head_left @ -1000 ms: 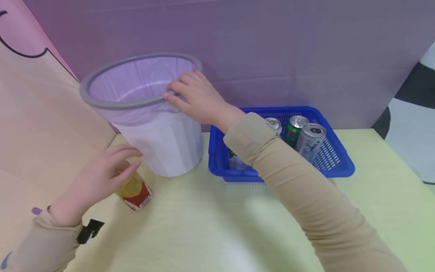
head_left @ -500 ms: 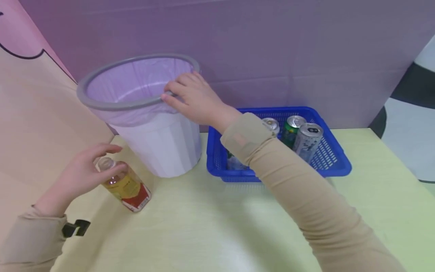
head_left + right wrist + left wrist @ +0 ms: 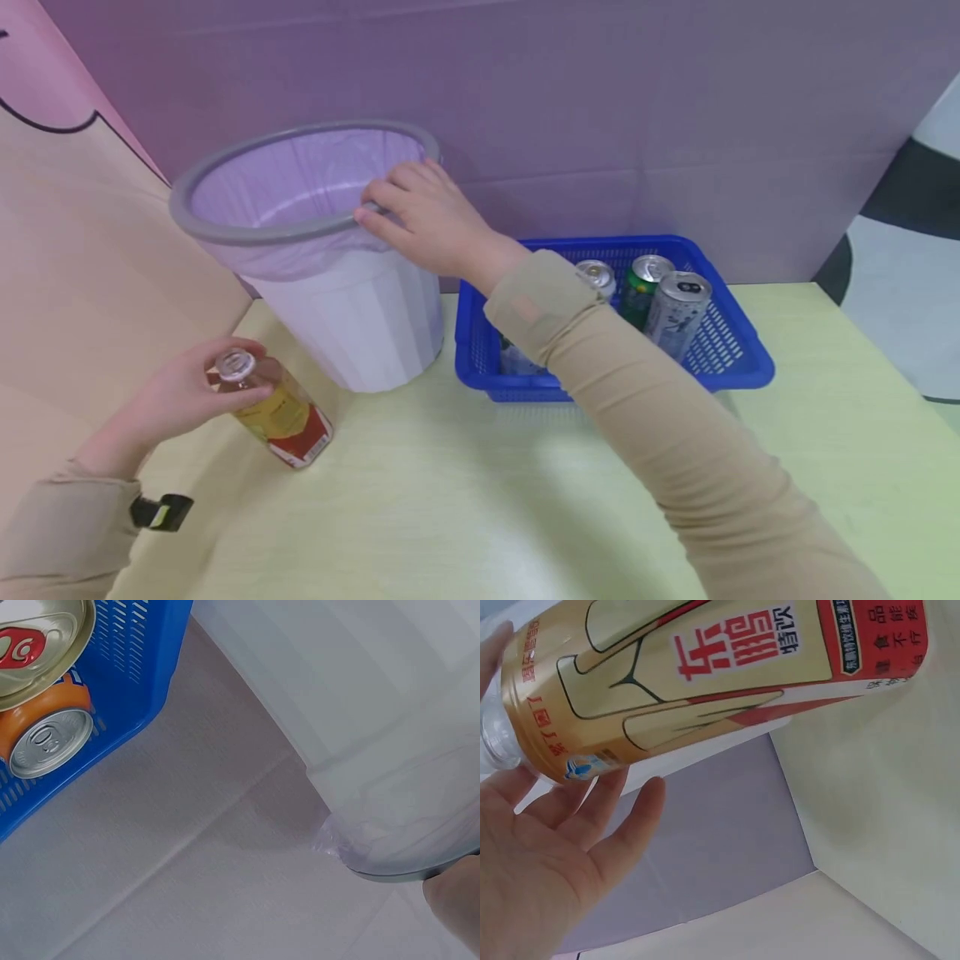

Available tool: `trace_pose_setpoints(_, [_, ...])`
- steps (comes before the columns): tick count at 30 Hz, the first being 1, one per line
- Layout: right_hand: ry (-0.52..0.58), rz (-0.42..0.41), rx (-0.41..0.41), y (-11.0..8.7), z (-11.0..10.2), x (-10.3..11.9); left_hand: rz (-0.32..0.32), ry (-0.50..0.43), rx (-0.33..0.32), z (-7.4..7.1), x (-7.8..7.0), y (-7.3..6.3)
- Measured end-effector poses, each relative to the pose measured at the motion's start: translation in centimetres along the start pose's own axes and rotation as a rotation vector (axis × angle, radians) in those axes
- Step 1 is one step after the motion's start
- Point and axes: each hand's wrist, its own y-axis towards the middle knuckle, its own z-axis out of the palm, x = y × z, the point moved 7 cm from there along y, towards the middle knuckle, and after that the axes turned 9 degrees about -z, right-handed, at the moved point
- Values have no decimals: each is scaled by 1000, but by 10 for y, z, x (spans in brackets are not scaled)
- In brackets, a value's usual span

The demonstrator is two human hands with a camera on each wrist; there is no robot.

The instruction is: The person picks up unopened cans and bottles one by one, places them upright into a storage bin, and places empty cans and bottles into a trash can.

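Observation:
In the head view my left hand (image 3: 176,392) has thumb and fingers around the upper part of a drink bottle (image 3: 288,421) with a yellow and red label. The bottle stands on the table, seen leaning to the left. Close up in the left wrist view, the fingers (image 3: 634,821) lie against the bottle's shoulder (image 3: 705,667), just below its clear neck. My right hand (image 3: 431,221) grips the grey rim of a white trash can (image 3: 360,325) lined with a purple bag. Only a bit of that hand (image 3: 457,900) shows in the right wrist view.
To the right of the trash can stands a blue plastic basket (image 3: 750,367) holding several drink cans, among them a green can (image 3: 641,292) and a silver can (image 3: 678,312). My right forearm (image 3: 667,425) crosses over its front. A purple-grey wall (image 3: 600,108) rises behind.
My left hand has drawn back and down to the left, and its thumb and fingers have closed around the bottle's upper part. The right hand stays on the trash can's rim.

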Motion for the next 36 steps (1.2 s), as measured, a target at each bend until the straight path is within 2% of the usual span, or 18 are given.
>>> trace_pose_setpoints(11, [3, -4, -11, 0, 1, 1, 114, -96, 81, 9, 2, -3])
trace_pose_setpoints(17, [-3, -7, -10, 0, 1, 2, 154, -122, 97, 13, 1, -4])
trace_pose_setpoints(21, [-9, -10, -14, 1, 1, 1, 162, -113, 92, 14, 2, -4])
trace_pose_setpoints(28, [-15, -12, -18, 1, 3, 1, 127, -70, 65, 15, 6, -4])
trace_pose_setpoints(32, [-10, -13, -23, 1, 3, 2, 132, -68, 27, 10, 7, -7])
trace_pose_setpoints(36, [-12, -11, -26, 1, 3, 3, 128, -68, -22, -2, 10, -11])
